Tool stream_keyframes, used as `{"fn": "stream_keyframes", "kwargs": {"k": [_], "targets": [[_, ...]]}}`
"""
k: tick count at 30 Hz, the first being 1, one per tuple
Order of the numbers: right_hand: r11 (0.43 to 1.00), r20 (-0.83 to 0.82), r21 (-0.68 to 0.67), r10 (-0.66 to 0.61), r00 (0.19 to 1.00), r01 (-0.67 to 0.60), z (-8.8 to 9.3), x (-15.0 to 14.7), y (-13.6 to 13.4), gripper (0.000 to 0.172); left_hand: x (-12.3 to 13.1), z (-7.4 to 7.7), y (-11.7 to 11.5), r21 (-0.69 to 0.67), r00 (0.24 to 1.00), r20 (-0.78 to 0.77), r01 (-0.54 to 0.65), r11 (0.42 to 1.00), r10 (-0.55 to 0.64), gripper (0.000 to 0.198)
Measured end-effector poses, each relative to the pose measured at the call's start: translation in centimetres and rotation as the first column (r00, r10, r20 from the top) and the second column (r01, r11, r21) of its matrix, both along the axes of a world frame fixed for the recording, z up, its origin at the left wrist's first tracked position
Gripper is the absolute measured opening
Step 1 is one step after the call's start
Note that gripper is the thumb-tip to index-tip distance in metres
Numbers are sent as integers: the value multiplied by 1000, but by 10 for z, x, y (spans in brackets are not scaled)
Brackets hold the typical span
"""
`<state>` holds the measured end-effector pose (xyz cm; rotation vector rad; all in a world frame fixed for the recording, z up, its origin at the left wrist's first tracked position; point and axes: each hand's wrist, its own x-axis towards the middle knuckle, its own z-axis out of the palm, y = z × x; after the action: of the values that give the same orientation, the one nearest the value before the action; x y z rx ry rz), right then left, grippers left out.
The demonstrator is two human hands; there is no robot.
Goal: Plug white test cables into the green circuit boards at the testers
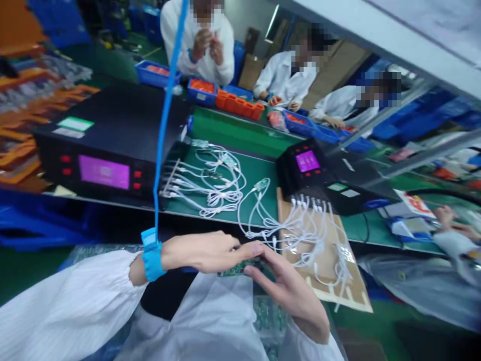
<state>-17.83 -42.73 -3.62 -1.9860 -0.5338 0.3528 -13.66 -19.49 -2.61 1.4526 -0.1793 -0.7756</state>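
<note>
A small green circuit board [236,269] is between my hands, just above my lap. My right hand [295,288] closes on its right end, thumb and forefinger around it. My left hand [205,253] reaches over the board from the left, its fingers at the upper edge and partly hidden; a blue wrist strap [153,260] with a blue cord [165,115] is on that wrist. Further off, white cables [221,193] run from a black box [112,135] with a lit purple screen, some ending at green boards [261,184].
A second black box [334,173] has white cables over a cardboard sheet [358,293]. More green boards [268,316] lie in clear packaging below my right hand. Several people in white coats work beyond, beside blue bins [156,75]. A metal frame [406,110] crosses the upper right.
</note>
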Motion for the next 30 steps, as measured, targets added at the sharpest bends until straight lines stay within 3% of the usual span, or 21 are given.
{"fn": "stream_keyframes", "kwargs": {"k": [2,4,9,12,16,19,23,26,30], "targets": [[993,-52,72,-94,994,98,-4,10,-23,21,6,1,-25,3,960,-31,278,961,-278,51],[969,-88,157,-180,980,192,-12,23,-34,21,13,-3,-47,-52,932,-53,356,933,-359,59],[820,-94,318,-472,877,476,-38,61,-37,42,37,-23,-81,-107,977,-66,198,974,-205,56],[744,-99,302,-597,796,596,-50,82,-39,45,51,-29,-89,-89,992,-49,110,990,-114,47],[601,17,225,-789,614,767,-67,107,-46,40,68,-29,-92,-37,988,-115,-104,994,99,36],[621,214,118,-778,591,775,-84,121,-43,33,84,-28,-94,-37,934,-197,-310,950,297,29],[659,411,-200,-615,673,725,-106,132,-28,23,110,-31,-105,-97,826,-283,-530,843,487,21],[616,400,-393,-554,730,683,-116,140,-19,21,125,-36,-119,-158,779,-345,-599,785,524,21],[559,316,-445,-633,707,700,-120,147,-21,19,140,-42,-134,-224,788,-372,-589,776,491,22]]}}
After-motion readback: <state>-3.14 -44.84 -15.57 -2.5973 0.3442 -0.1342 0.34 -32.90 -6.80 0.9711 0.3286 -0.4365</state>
